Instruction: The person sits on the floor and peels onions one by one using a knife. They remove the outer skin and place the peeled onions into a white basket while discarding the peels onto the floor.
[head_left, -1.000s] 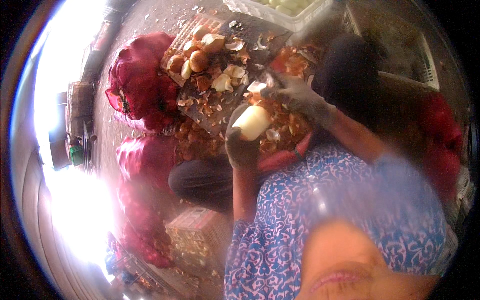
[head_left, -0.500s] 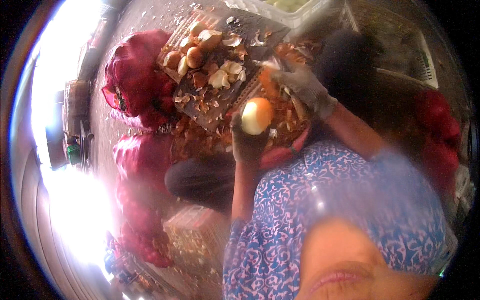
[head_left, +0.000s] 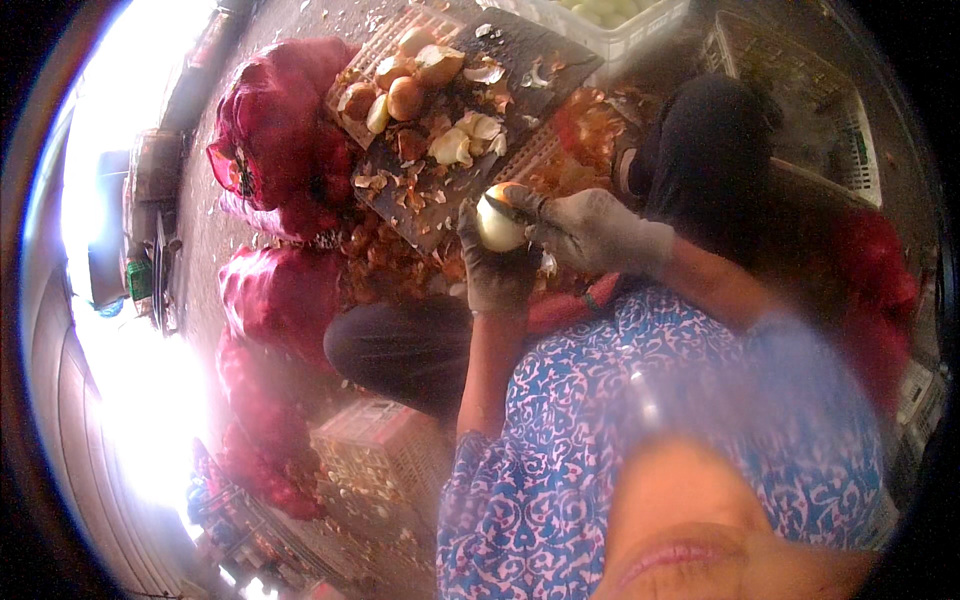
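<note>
A partly peeled onion [head_left: 494, 228] rests in my gloved left hand [head_left: 496, 276], its fingers wrapped round the lower side. Most of the onion is pale and smooth, with orange-brown skin left at the top right. My gloved right hand [head_left: 598, 232] is closed against the onion's right side, gripping what looks like a small knife [head_left: 508, 207]; its dark blade lies against the onion and its handle is hidden in my fingers. Beyond my hands, several brown-skinned onions [head_left: 404, 98] sit on a dark board [head_left: 430, 215] strewn with loose skins [head_left: 468, 138].
A white plastic basket [head_left: 630, 42] at the far side holds pale onions. Red mesh sacks [head_left: 275, 120] stand along the left, and another red sack [head_left: 875, 265] is at the right. A slatted crate [head_left: 365, 445] stands below my left knee. Onion skins [head_left: 590, 125] cover the area by my right knee.
My right hand has come back leftward and down from beyond the onion to touch its right side. Less orange skin shows on the onion, which my left hand still holds.
</note>
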